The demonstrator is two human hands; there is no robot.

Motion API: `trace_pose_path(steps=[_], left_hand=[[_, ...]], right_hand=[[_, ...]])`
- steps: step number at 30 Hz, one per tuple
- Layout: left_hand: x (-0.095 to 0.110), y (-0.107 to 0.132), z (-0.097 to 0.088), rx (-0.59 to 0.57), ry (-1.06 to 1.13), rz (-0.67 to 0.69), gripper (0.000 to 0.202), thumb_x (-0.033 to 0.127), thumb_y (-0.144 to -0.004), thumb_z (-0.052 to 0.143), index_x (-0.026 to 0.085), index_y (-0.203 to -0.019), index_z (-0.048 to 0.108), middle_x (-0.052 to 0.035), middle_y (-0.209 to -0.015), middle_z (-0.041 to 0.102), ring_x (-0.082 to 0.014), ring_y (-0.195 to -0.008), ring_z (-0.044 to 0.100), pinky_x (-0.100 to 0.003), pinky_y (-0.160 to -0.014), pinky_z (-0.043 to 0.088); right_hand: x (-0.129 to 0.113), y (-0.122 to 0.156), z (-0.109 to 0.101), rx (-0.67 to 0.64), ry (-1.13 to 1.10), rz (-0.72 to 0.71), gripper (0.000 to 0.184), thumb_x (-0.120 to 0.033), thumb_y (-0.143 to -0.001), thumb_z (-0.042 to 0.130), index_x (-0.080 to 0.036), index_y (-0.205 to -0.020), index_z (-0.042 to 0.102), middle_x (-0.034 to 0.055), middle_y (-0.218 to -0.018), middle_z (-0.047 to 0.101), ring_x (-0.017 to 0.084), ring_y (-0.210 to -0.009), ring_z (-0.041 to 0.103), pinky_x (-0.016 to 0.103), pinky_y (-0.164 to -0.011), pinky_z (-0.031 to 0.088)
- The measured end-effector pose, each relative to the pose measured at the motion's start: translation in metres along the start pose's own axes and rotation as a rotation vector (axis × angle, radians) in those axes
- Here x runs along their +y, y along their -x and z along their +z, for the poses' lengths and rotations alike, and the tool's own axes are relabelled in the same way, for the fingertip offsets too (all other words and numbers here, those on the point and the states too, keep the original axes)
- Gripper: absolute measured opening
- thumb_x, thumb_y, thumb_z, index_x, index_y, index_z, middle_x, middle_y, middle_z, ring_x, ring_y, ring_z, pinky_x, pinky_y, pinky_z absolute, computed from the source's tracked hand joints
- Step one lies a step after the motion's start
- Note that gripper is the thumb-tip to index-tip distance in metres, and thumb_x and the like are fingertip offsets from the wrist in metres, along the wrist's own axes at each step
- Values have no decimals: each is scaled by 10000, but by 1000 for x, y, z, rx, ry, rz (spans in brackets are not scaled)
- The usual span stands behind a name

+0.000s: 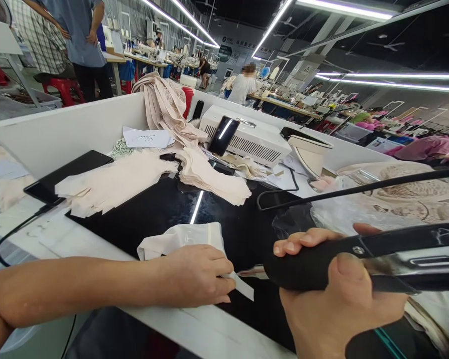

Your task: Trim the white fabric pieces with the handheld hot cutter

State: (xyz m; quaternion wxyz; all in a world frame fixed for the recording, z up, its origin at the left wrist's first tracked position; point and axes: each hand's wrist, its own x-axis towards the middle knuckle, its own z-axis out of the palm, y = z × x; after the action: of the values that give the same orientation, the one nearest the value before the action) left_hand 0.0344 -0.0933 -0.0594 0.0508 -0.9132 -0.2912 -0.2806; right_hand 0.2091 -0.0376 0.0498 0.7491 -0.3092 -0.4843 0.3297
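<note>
My left hand [198, 276] is closed over a white fabric piece [187, 237] at the front of a glossy black board [243, 224]. A narrow white strip [245, 288] sticks out past its fingertips. My right hand [333, 299] grips a black handheld tool [303, 267] with a rounded front and a slotted silver panel along its body. A thin metal tip [254, 271] shows between the tool's front and my left fingers; whether it touches the fabric I cannot tell. Behind lie a pale pink stack of cut pieces [115, 179] and a second stack of cut pieces [213, 177].
A black cable or rod [359, 189] crosses above the tool. At the back stand a white vented box [247, 132], a phone [223, 135] and draped beige fabric [160, 104]. A black tablet-like slab [71, 174] lies left, with low white walls [71, 129] around. Other people work beyond.
</note>
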Motion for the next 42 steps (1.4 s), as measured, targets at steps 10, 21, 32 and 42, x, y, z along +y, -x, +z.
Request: trace_pose_path(steps=[10, 21, 32, 42], left_hand=[[1, -1, -4, -22, 0, -1, 223, 351, -1203, 850, 142, -1145, 795, -90, -1122, 772, -249, -1049, 781, -365, -1026, 668], [2, -1, -7, -37, -5, -11, 222, 342, -1238, 793, 158, -1113, 788, -90, -1130, 780, -238, -1033, 766, -360, -1011, 666], [0, -3, -7, -24, -61, 37, 235, 322, -1224, 829, 140, -1081, 785, -63, -1046, 764, -211, -988, 764, -335, -1027, 649], [-3, -6, -7, -65, -76, 66, 216, 297, -1245, 797, 170, -1071, 813, -50, -1052, 808, -213, -1033, 782, -353, -1041, 648]], right_hand=[[-1, 2, -1, -18, 28, 4, 450, -393, -712, 996, -310, -1079, 749, -111, -677, 701, 179, -476, 602, 330, -419, 579], [-1, 4, -26, 75, 65, 22, 490, -431, -698, 964, -349, -1144, 778, -85, -730, 658, 229, -561, 595, 389, -434, 562], [-5, 5, -18, 18, 64, -39, 474, -416, -743, 981, -294, -1136, 747, -89, -686, 651, 191, -502, 594, 337, -414, 563], [-10, 14, -8, -23, -9, -19, 445, -409, -748, 984, -303, -1110, 749, -92, -665, 677, 189, -481, 589, 293, -412, 497]])
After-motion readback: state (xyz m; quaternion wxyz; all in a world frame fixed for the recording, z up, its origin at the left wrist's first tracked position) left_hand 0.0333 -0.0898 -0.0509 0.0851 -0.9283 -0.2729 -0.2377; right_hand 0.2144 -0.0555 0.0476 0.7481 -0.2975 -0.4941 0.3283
